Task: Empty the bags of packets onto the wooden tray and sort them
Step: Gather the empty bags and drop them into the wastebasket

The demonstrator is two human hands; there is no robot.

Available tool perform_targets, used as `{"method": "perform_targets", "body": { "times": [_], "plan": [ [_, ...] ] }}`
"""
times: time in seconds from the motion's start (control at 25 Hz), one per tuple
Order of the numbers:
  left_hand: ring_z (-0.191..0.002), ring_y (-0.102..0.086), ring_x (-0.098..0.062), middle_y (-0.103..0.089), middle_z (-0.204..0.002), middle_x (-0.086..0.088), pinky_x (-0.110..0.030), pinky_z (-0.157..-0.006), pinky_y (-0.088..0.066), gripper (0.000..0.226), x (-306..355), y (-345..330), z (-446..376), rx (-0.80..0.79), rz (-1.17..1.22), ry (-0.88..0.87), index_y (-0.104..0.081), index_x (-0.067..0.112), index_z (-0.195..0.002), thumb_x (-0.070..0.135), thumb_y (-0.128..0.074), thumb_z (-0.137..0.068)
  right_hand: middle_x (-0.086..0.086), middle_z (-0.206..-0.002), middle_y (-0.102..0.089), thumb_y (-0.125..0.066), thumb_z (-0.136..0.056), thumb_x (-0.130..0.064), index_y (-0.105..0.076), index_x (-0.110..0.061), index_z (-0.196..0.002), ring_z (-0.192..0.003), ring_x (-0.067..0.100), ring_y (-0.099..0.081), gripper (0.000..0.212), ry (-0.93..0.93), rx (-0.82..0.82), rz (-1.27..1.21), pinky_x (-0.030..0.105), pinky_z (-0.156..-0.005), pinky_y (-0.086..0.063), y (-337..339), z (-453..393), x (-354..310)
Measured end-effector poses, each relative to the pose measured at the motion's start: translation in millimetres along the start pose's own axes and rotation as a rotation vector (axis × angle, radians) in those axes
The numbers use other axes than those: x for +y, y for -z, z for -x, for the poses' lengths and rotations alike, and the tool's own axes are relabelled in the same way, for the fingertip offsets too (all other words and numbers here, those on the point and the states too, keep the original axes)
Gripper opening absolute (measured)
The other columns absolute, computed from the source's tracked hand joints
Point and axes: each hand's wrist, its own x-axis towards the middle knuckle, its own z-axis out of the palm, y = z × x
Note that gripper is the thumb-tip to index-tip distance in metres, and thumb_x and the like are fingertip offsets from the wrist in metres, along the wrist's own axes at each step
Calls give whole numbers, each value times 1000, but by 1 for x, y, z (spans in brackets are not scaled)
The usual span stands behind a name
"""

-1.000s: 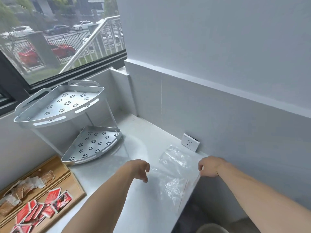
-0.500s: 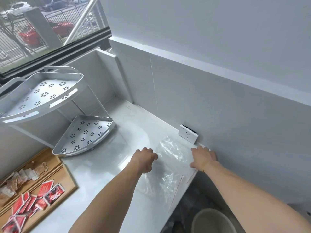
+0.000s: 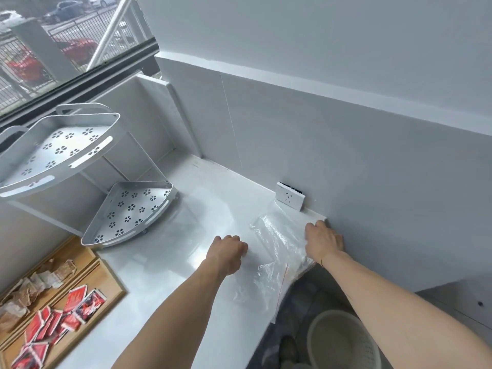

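Both hands sit farther along the white counter (image 3: pixel 170 288) than a second ago. Left hand (image 3: pixel 228 253), fingers curled, presses the clear plastic bags (image 3: pixel 277 259); right hand (image 3: pixel 323 240) lies flat on their far edge, no longer fisted. Wooden tray (image 3: pixel 106 275) at lower left holds red packets (image 3: pixel 53 320) and tan packets (image 3: pixel 40 283), sorted.

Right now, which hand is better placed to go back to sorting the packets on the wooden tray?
Left. The left hand is nearer the wooden tray; the right hand is at the counter's far edge, on the empty plastic bags.
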Motion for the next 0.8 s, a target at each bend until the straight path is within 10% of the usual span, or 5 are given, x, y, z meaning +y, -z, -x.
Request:
{"method": "perform_targets", "body": {
  "times": [0.8],
  "plan": [
    [-103,-63,-29,-67,-113,-5,-31,-72,-46,30,171,1,82,-41,-28,-367,-60,21,-110,9,-45,-87,6,-110,-67,-42,-85,-1,-61,-20,-106,-98,27,-63,34,-420,38,-159,33,-79,-51,-34,246,150]
  ]
}}
